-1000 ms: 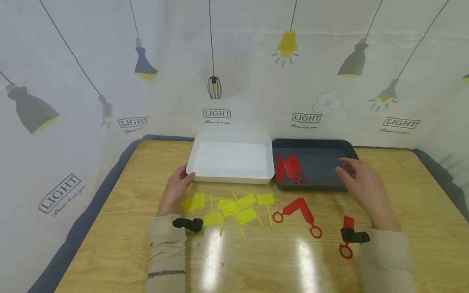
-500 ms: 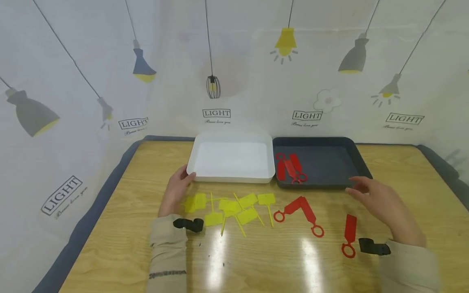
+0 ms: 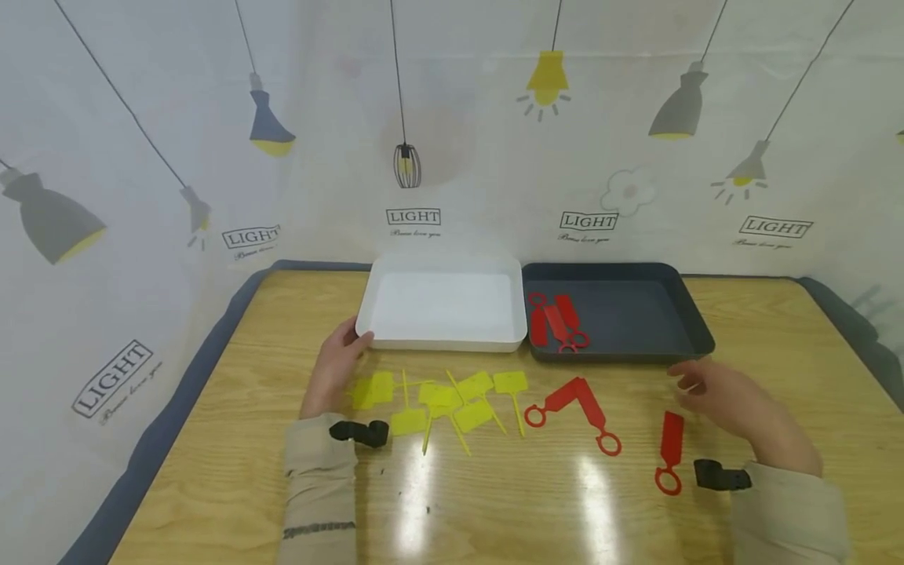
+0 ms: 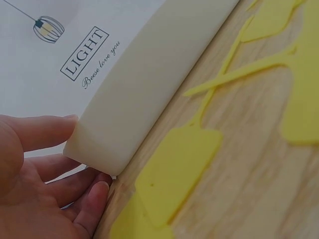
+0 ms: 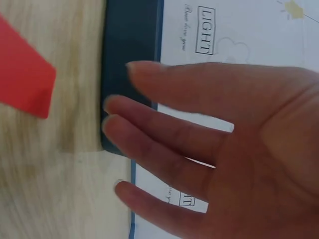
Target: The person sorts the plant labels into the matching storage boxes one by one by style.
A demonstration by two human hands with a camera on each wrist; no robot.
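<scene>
My left hand (image 3: 337, 362) holds the front left corner of a white tray (image 3: 448, 345). In the left wrist view, its fingers (image 4: 47, 132) lie against the tray's wall and corner. My right hand (image 3: 738, 404) holds nothing, its fingers loosely bent and apart. It hovers just in front of the right end of a dark grey tray (image 3: 636, 322). Several red ring-ended tags (image 3: 558, 322) lie inside that tray's left end. One red tag (image 3: 672, 439) lies on the table left of my right hand. Two more red tags (image 3: 595, 408) touch in a V shape.
Several yellow tags with thin stems (image 3: 441, 396) lie overlapping on the wooden table (image 3: 494, 502) in front of the white tray. Both trays stand side by side near the back edge. Behind them hangs a white cloth (image 3: 480, 157) printed with lamps.
My right hand has drawn back from over the dark grey tray, toward the right and nearer to me. The single red tag is uncovered. The left hand stays at the white tray.
</scene>
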